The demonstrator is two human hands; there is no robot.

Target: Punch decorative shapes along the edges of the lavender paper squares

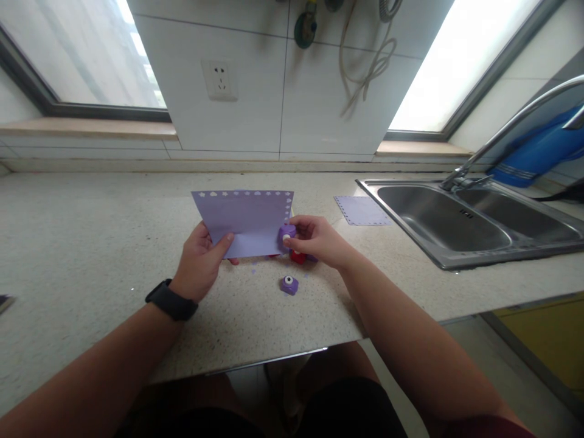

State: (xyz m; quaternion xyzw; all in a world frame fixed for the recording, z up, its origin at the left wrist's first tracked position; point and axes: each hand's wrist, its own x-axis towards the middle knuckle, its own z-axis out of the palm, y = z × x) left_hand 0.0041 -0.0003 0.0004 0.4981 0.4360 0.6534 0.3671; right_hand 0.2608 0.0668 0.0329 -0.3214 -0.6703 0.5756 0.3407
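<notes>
My left hand (201, 258) grips a sheet of purple paper (250, 216) by its lower left part, thumb on the front and fingers behind. Small shapes are punched along the paper's top and right edges. My right hand (314, 239) is closed around a purple craft punch (287, 233) at the paper's right edge. Partly hidden behind that hand and the paper is a red craft punch (298, 257). A second purple punch (289, 284), with a white button, lies on the counter below them. Tiny purple paper bits are scattered nearby.
Another purple sheet with a punched border (362, 210) lies flat at the right, beside the steel double sink (440, 219). A tap (502, 128) arches over the sink. The speckled counter (91, 261) ends at a front edge close to my body; a tiled wall rises behind.
</notes>
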